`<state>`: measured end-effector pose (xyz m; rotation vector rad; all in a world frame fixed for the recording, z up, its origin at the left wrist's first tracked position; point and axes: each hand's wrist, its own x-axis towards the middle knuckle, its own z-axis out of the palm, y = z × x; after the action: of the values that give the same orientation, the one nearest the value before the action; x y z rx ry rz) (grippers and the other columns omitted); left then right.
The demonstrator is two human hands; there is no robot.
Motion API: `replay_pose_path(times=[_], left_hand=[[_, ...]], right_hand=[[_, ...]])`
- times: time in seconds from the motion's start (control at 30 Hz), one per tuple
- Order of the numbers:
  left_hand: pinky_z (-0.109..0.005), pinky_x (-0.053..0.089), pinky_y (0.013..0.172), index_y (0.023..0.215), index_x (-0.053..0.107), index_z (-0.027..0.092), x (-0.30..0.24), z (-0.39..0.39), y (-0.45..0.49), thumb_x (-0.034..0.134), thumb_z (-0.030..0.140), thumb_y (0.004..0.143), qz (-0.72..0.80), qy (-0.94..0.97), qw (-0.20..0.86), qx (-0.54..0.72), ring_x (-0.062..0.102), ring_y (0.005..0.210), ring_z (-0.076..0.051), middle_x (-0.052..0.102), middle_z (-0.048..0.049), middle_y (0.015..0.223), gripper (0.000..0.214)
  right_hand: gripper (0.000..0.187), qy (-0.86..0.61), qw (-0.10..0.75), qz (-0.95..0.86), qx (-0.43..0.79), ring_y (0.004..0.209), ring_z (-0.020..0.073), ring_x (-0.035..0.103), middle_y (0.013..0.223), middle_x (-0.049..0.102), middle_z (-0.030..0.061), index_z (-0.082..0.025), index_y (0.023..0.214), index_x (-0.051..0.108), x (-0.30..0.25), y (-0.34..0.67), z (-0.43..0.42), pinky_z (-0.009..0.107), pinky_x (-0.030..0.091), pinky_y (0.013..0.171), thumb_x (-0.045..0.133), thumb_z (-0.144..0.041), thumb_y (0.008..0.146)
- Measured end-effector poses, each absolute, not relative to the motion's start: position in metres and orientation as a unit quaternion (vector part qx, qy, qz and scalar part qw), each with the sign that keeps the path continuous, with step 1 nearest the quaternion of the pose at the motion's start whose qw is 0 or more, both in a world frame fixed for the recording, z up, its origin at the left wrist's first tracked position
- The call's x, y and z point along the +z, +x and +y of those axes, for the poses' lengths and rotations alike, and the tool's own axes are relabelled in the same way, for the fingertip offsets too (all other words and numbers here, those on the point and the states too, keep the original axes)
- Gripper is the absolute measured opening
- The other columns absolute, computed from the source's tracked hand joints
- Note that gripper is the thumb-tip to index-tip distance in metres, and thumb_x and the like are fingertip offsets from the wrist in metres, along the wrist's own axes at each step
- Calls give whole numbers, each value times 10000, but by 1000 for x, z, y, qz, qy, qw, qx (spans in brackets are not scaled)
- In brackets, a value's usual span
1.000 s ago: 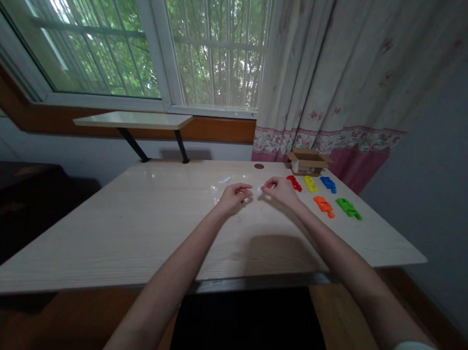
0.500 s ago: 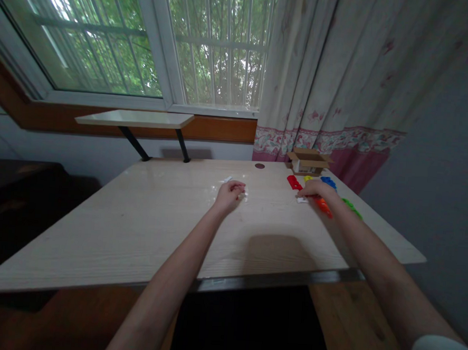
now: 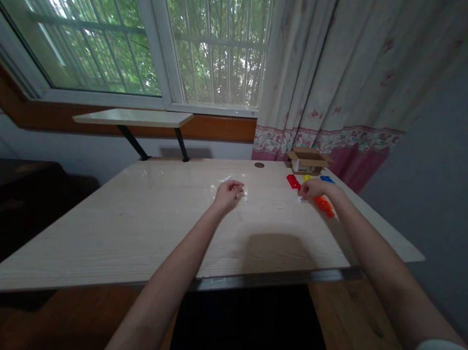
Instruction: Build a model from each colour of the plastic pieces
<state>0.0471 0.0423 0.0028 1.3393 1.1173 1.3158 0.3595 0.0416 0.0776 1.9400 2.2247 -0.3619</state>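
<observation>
My left hand (image 3: 228, 194) rests curled on the pale wood-grain desk (image 3: 134, 243), its fingertips by small white bits (image 3: 242, 195), and a thin white strip (image 3: 228, 179) lies just beyond it. My right hand (image 3: 314, 189) is over the coloured plastic pieces, its fingers at a small white piece (image 3: 300, 198). A red piece (image 3: 293, 182) lies to its left and an orange piece (image 3: 324, 205) below it. Yellow (image 3: 307, 177) and blue (image 3: 327, 178) pieces show past the fingers. My right forearm hides the green piece. I cannot tell whether either hand holds anything.
A small open cardboard box (image 3: 308, 162) stands at the desk's far edge near a round dark grommet (image 3: 259, 165). A curtain (image 3: 335, 70) hangs behind it. A narrow shelf (image 3: 132, 117) sits under the window. The desk's near edge runs below my forearms.
Over the last second my right hand moved right from beside my left hand onto the coloured pieces, now covering the green one. My left hand has barely moved.
</observation>
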Motion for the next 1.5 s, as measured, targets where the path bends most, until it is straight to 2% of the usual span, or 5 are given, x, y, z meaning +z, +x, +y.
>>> replay_pose_path(times=[0.47, 0.9, 1.07, 1.23, 1.5], left_hand=[[-198, 307, 422, 751, 662, 138, -7, 51, 38, 677, 348, 595, 460, 566, 441, 522, 418, 436, -67, 603, -12, 584, 262], [-203, 320, 445, 721, 644, 140, -2, 49, 37, 618, 260, 634, 483, 558, 400, 544, 437, 446, -79, 570, 6, 549, 150], [-240, 419, 593, 800, 658, 160, -4, 50, 28, 565, 274, 712, 549, 592, 278, 521, 555, 628, -134, 641, -32, 703, 171], [-310, 436, 755, 922, 662, 181, -4, 48, 16, 447, 239, 803, 624, 657, 105, 410, 582, 836, -200, 660, -83, 920, 252], [-417, 386, 924, 1297, 475, 246, -8, 54, 12, 413, 269, 847, 642, 728, -20, 240, 455, 1163, -279, 462, -127, 1319, 455]], right_hand=[[191, 644, 56, 749, -141, 703, 141, 612, 782, 700, 21, -172, 786, 706, 68, 356, 46, 200, 423, 632, 684, -122, 602], [169, 643, 68, 750, -141, 735, 137, 625, 812, 705, 30, -156, 822, 702, 67, 357, 43, 177, 420, 622, 660, -143, 659], [116, 652, 44, 749, -108, 717, 159, 611, 802, 695, 78, -136, 797, 699, 78, 350, 36, 218, 400, 624, 614, -168, 724], [139, 618, -23, 782, -72, 724, 163, 599, 821, 686, 89, -138, 830, 684, 85, 324, 30, 230, 386, 637, 584, -210, 768], [175, 540, -77, 834, -84, 706, 136, 585, 836, 687, 56, -166, 866, 675, 57, 260, 27, 199, 350, 585, 542, -245, 784]])
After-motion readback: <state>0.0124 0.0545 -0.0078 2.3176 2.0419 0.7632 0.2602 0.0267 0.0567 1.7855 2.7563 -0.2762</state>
